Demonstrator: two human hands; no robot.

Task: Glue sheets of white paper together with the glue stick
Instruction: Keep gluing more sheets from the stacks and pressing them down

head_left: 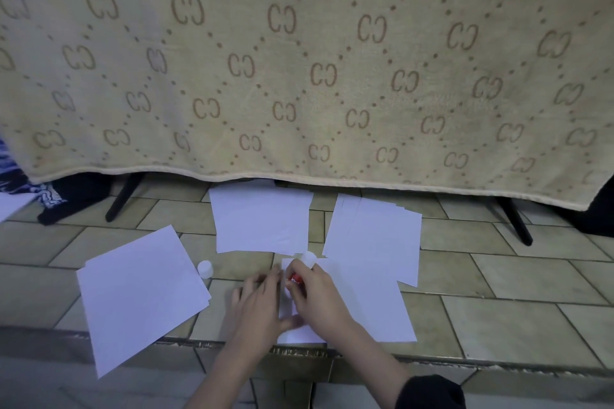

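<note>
Right hand (315, 292) grips the red glue stick (295, 279) w/ tip down on the near sheet (365, 302) on the floor, left hand (262, 299) flat, fingers spread, prob. pinning its left edge so it won't slide; cap (205, 268) parked just left.

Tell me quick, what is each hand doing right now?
Left hand: open, fingers flat on the sheet of paper.
Right hand: gripping the glue stick.
</note>
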